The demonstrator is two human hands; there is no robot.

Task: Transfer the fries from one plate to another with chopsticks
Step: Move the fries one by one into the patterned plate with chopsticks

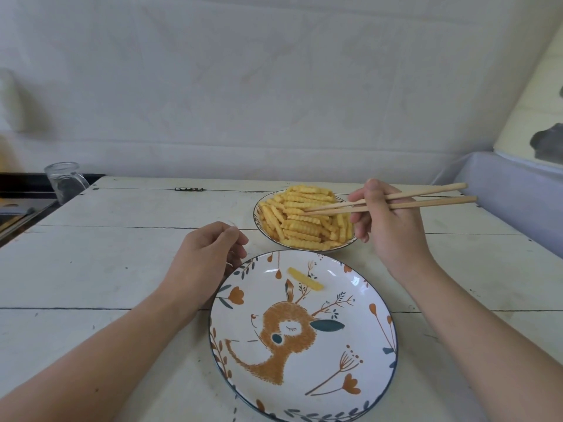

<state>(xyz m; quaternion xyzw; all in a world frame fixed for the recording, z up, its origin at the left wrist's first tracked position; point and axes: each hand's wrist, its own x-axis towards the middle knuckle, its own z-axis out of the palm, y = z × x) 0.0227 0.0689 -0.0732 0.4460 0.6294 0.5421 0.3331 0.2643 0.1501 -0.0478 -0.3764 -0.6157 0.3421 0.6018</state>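
A far plate [259,222] is piled with crinkle-cut fries [300,222]. In front of it lies a large white plate [350,367] painted with a deer, and a single fry [305,279] sits near its far edge. My right hand [387,220] grips a pair of wooden chopsticks [426,197]; their tips reach left over the fry pile, close together, with no fry visibly lifted. My left hand [207,257] rests on the table beside the deer plate's far left rim, fingers loosely curled and holding nothing.
The plates stand on a white plank table [122,254]. An upturned glass jar [65,181] sits at the table's far left corner. A dark counter lies beyond the left edge, and a pale blue covered surface [511,190] borders the right. A white sheet hangs behind.
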